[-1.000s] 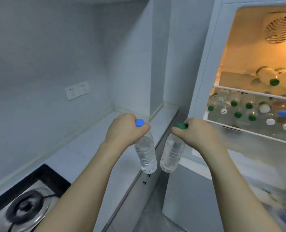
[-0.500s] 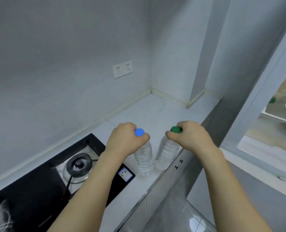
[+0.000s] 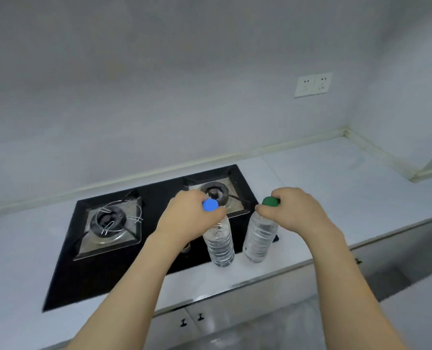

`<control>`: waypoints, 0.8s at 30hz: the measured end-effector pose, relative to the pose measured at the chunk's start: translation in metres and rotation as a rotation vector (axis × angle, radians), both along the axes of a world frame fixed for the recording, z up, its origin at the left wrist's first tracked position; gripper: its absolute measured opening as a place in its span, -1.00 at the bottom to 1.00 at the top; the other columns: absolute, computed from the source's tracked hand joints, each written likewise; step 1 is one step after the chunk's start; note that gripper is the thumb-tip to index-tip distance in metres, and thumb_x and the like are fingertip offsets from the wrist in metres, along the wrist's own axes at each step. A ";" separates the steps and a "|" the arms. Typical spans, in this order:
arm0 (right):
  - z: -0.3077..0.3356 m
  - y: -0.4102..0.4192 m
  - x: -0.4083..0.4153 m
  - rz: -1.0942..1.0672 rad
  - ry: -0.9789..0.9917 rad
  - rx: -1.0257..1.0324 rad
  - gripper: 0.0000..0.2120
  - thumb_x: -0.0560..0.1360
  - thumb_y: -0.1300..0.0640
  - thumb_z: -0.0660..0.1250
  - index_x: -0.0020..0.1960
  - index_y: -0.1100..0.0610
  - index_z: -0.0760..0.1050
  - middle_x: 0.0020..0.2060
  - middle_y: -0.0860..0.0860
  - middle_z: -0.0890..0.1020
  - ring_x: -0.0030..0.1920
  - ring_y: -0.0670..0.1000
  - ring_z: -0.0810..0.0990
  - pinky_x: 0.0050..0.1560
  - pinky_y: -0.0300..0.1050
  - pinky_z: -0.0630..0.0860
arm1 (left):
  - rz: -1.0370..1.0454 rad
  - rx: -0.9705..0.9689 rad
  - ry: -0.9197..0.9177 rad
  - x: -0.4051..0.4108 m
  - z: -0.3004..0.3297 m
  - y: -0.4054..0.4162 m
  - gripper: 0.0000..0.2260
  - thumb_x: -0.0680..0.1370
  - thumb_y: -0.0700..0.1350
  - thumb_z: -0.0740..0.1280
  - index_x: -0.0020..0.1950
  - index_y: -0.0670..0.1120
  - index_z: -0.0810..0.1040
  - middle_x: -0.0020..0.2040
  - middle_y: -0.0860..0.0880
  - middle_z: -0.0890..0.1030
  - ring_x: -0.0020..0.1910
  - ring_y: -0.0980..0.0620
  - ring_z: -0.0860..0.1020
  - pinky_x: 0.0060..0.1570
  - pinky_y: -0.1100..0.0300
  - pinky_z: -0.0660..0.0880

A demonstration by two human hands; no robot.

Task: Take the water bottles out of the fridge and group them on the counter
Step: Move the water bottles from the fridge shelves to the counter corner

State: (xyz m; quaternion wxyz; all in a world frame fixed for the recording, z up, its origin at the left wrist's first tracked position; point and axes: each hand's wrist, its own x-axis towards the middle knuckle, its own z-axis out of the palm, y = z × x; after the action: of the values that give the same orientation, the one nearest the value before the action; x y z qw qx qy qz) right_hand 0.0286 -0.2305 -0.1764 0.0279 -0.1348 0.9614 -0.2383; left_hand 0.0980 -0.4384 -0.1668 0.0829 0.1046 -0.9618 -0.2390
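Our left fingers (image 3: 216,215) curl tight around the neck of a bottle with a blue cap (image 3: 210,205). Our right fingers (image 3: 265,211) curl the same way around the neck of a bottle with a green cap (image 3: 270,201). Both caps poke out past our fingers.

Our left hand (image 3: 187,218) holds the blue-cap bottle (image 3: 219,245) and our right hand (image 3: 294,213) holds the green-cap bottle (image 3: 260,238). Both bottles are clear and hang down from our hands, almost straight up and down. They are close side by side with a small gap between them. Their bottoms are down at the counter (image 3: 341,198), near its front edge. We cannot tell if they touch it or are just above it. The blue-cap bottle is at the front right corner of the black stove (image 3: 149,248). The green-cap bottle is just past the stove's right edge, over the white counter.

Our two bare arms reach in from the bottom of the view.

The stove has two burners. The left burner (image 3: 108,221) has a thin wire ring on it. The right burner (image 3: 216,192) is partly hidden behind our left hand. On the wall, up and to the right, is a white socket plate (image 3: 313,84). Under the counter are white cupboard doors with small dark handles (image 3: 191,320).
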 end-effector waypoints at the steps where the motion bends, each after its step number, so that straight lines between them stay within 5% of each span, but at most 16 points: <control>1: 0.002 -0.012 0.002 0.027 0.003 0.002 -0.59 0.40 -0.14 0.37 -0.38 0.11 0.30 -0.41 -0.01 0.45 -0.37 0.00 0.43 -0.41 -0.15 0.24 | 0.025 -0.005 0.003 0.008 0.001 -0.010 -0.60 0.39 0.12 0.37 -0.40 -0.12 0.29 -0.46 -0.01 0.32 -0.43 0.00 0.27 -0.46 0.18 0.22; 24: 0.020 -0.415 0.179 0.564 0.035 0.000 -0.67 0.41 -0.17 0.32 -0.34 0.03 0.36 -0.37 -0.07 0.49 -0.34 -0.03 0.46 -0.38 -0.15 0.27 | 0.571 0.088 0.075 0.275 0.012 -0.346 -0.63 0.33 0.05 0.37 -0.36 -0.11 0.21 -0.41 -0.03 0.24 -0.40 -0.01 0.19 -0.42 0.17 0.17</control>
State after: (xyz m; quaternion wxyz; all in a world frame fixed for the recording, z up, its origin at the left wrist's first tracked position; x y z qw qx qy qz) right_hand 0.2080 -0.6454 -0.1566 0.0768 -0.4013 0.8861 -0.2187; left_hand 0.3728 -0.7839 -0.1544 0.1776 0.3657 -0.8784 -0.2514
